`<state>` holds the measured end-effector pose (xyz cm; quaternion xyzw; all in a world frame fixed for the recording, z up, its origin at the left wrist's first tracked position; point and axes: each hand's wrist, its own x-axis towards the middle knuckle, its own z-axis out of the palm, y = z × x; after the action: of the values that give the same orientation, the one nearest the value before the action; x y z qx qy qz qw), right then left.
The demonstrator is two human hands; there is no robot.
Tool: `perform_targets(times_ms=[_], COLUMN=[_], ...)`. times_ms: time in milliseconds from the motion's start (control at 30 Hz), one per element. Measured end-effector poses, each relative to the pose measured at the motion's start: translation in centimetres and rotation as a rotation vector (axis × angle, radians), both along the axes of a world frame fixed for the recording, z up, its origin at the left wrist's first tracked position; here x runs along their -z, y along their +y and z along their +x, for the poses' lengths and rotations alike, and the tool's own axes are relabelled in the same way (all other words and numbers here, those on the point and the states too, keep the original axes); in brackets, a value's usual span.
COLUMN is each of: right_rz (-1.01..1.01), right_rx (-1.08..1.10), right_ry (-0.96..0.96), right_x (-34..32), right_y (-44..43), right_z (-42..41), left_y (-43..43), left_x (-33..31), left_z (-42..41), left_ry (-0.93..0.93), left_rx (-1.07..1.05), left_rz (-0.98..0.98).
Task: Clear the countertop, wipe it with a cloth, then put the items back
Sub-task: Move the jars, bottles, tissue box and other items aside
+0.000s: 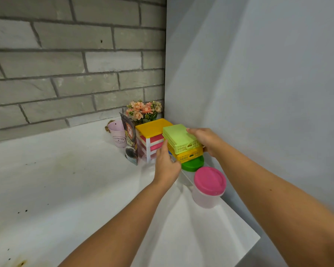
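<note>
Basket stack (182, 146), green over yellow, perforated: far right corner of the surface (66, 180), held at both ends. Right hand (204, 139) grips the far end, thumb on top. Left hand (166, 163) clasps the near end, fingers hidden behind its own back. Green lid (193, 163) beneath, largely covered; contact unclear. Pink-lidded jar (208, 186) nearer, along the right edge. Drawer unit (152, 132), pouch (130, 139), pink pot (117, 136) and flowers (144, 110) alongside, blurred.
</note>
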<state>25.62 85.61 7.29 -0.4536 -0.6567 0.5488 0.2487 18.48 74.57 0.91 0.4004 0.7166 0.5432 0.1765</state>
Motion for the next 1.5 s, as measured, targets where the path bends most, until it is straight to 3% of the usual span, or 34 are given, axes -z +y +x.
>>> perform_targets(times_ms=[333,567,1033,1500], right_rz=[0.472,0.628,0.65,0.566], right_rx=[0.082,0.093,-0.198,-0.535], right_ry=[-0.269,-0.124,0.038,0.127], right_x=[-1.9,-4.3,-6.2,-6.1], right_y=[-0.2,-2.9,-12.9,-37.3], right_z=[-1.0,-2.3,-7.3,-15.0], left_y=[-1.7,-3.0,-13.1,-39.5], left_x=[-1.1,-2.5,-5.5,-7.1], left_z=[-0.3,-0.9,-5.3,-10.3], left_ry=[-0.021,0.011,0.028,0.038], left_rx=[-0.077,-0.176,-0.4,-0.684], left_rz=[0.007,0.102,0.197,0.241])
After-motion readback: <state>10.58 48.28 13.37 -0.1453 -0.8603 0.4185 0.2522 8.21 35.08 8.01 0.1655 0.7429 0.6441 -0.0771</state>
